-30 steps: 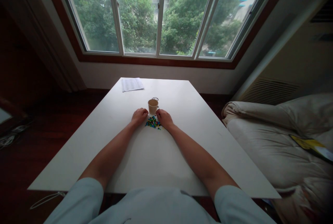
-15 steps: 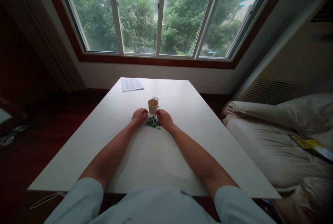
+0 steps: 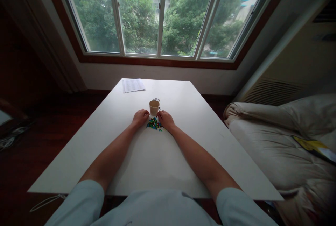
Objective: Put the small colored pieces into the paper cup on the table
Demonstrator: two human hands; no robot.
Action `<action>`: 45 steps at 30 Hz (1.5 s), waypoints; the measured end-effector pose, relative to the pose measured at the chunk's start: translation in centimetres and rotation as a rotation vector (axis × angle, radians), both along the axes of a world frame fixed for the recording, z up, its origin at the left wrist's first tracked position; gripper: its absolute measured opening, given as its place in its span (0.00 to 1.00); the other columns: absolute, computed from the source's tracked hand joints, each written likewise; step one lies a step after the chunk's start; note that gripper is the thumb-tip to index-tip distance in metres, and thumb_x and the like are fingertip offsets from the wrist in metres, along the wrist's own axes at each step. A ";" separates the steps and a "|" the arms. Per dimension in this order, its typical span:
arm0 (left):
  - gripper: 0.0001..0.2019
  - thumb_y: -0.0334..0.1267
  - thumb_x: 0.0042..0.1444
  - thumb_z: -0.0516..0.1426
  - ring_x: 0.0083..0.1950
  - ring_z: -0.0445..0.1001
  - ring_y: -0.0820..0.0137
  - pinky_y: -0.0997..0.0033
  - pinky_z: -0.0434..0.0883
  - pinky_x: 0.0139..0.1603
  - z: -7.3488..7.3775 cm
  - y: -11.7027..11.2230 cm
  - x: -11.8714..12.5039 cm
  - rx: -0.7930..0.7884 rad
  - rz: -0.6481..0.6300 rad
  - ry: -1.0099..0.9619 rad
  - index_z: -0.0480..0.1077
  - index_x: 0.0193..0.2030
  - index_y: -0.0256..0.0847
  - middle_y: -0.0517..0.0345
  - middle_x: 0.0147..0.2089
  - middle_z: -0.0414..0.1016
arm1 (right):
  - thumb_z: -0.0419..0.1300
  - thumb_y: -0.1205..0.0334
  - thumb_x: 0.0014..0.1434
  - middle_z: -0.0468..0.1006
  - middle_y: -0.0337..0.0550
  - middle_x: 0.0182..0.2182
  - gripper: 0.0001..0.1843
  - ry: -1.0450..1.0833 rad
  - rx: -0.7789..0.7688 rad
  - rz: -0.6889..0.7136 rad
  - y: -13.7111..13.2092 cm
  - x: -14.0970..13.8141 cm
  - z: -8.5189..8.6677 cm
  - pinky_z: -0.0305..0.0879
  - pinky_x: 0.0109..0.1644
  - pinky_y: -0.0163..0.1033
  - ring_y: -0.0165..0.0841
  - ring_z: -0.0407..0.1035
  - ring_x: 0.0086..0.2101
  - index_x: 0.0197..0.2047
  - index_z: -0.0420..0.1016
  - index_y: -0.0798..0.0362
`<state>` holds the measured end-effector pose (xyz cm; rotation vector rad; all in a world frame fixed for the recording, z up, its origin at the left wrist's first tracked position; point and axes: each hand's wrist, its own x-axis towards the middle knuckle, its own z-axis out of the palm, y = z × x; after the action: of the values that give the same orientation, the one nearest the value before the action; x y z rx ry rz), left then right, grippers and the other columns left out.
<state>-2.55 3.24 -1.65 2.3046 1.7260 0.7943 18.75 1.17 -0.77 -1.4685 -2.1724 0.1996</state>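
Note:
A tan paper cup stands upright on the white table, its open top facing me. Just in front of it lies a loose pile of small coloured pieces in green, blue, yellow and red, too small to name. My left hand rests left of the cup and pile with its fingers curled closed. On the other side, my right hand is closed in a pinch beside the cup's base, with a tiny dark spot at its fingertips. What either hand holds is too small to make out. Behind the cup shows a thin dark loop.
Printed papers lie at the far left corner of the white table. A wide window is beyond it. On the right stands a beige padded seat with a yellow-and-black item. Cables lie on the floor at left.
Both hands stay in nearly the same place, with only slight finger movement. The cup and the pile look unchanged.

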 end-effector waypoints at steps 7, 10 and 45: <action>0.10 0.40 0.60 0.54 0.44 0.71 0.66 0.68 0.65 0.44 0.0 0.1 0.0 -0.011 -0.003 -0.011 0.77 0.39 0.44 0.53 0.42 0.76 | 0.54 0.67 0.65 0.74 0.43 0.41 0.09 -0.002 0.014 0.014 0.1 0.2 -0.1 0.60 0.46 0.34 0.33 0.67 0.42 0.42 0.75 0.49; 0.10 0.40 0.60 0.54 0.43 0.71 0.66 0.68 0.65 0.44 -0.1 0.1 0.0 0.000 -0.004 -0.017 0.77 0.38 0.44 0.53 0.42 0.76 | 0.54 0.67 0.64 0.74 0.43 0.42 0.09 -0.010 0.010 0.012 0.1 0.2 -0.2 0.60 0.46 0.34 0.33 0.67 0.42 0.43 0.75 0.49; 0.10 0.40 0.60 0.54 0.43 0.71 0.65 0.68 0.65 0.44 0.0 0.0 0.1 -0.013 0.001 -0.014 0.77 0.39 0.43 0.53 0.42 0.76 | 0.55 0.65 0.65 0.74 0.42 0.41 0.09 -0.006 0.024 0.041 0.4 0.3 -0.7 0.59 0.45 0.34 0.32 0.67 0.41 0.43 0.76 0.49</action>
<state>-2.49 3.24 -1.63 2.2846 1.7210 0.7959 19.07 1.61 -1.47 -1.4144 -2.2032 0.1831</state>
